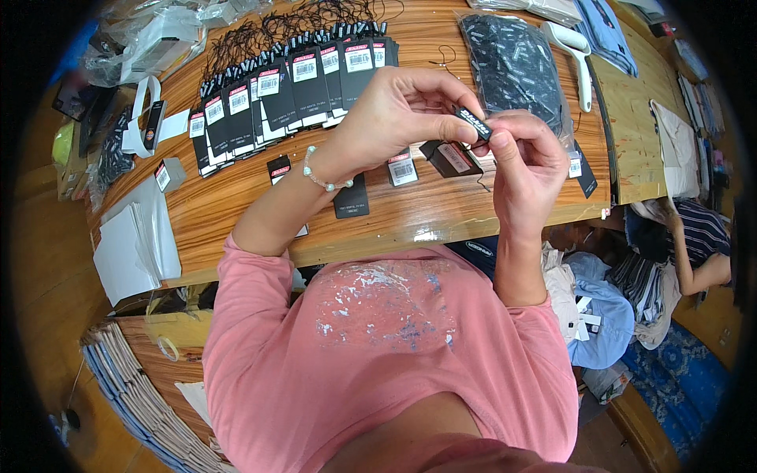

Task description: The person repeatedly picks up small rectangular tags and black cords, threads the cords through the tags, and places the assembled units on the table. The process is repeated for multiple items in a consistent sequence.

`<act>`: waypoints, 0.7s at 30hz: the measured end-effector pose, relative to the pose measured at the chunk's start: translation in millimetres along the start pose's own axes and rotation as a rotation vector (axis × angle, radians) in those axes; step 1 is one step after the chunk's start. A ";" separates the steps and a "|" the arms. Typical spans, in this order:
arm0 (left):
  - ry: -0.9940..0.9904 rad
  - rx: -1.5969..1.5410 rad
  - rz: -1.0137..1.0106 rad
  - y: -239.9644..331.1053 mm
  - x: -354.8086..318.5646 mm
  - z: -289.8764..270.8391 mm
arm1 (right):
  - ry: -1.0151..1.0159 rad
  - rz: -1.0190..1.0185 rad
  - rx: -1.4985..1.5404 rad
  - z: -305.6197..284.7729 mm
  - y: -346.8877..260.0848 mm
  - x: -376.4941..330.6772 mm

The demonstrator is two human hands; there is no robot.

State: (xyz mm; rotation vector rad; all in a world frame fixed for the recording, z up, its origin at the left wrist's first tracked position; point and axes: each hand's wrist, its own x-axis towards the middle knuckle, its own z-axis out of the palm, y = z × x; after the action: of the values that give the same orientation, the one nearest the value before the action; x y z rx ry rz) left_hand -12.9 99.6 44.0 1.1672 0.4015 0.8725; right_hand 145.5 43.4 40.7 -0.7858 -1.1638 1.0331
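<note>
Over the table, my left hand (402, 118) and my right hand (527, 158) meet fingertip to fingertip. Both pinch a small black plastic string seal (473, 124) with pale lettering. Just below my fingers is a black hang tag (451, 160) with a barcode sticker; whether its cord runs to the seal, I cannot tell. A thin black cord end shows beside my right wrist. Loose tags lie under my arms, among them a black tag (352, 199) and a barcoded tag (402, 169). Beyond my left hand spread overlapping rows of black hang tags (276, 98) with corded seals.
A clear bag of black string seals (516, 67) lies behind my right hand, beside a white lint roller (569, 49). White paper sheets (138, 240) and a roll of stickers (143, 118) are at left. Folded garments (150, 386) are stacked lower left. Another person's arm (690, 260) reaches toward clothes at right.
</note>
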 end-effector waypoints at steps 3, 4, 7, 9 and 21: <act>0.013 0.005 -0.026 -1.8 1.4 -4.1 | -0.039 0.054 0.017 -3.8 2.4 4.4; 0.002 -0.010 -0.028 -1.9 1.9 -5.4 | -0.059 0.071 0.024 -5.5 2.8 5.9; -0.016 -0.002 -0.023 1.1 2.7 -10.6 | -0.091 0.108 0.051 -6.0 -1.3 9.7; 0.004 0.075 -0.004 5.8 2.7 -12.6 | -0.067 0.097 -0.003 -5.8 -0.6 10.8; 0.055 0.523 0.301 -6.5 12.1 -20.1 | -0.129 0.288 0.111 -7.7 11.0 22.6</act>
State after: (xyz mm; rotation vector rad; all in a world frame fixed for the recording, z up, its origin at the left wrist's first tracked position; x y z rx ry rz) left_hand -16.7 120.8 32.4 1.7186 0.5260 1.0981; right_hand 151.9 68.5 36.6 -0.8226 -1.1115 1.3929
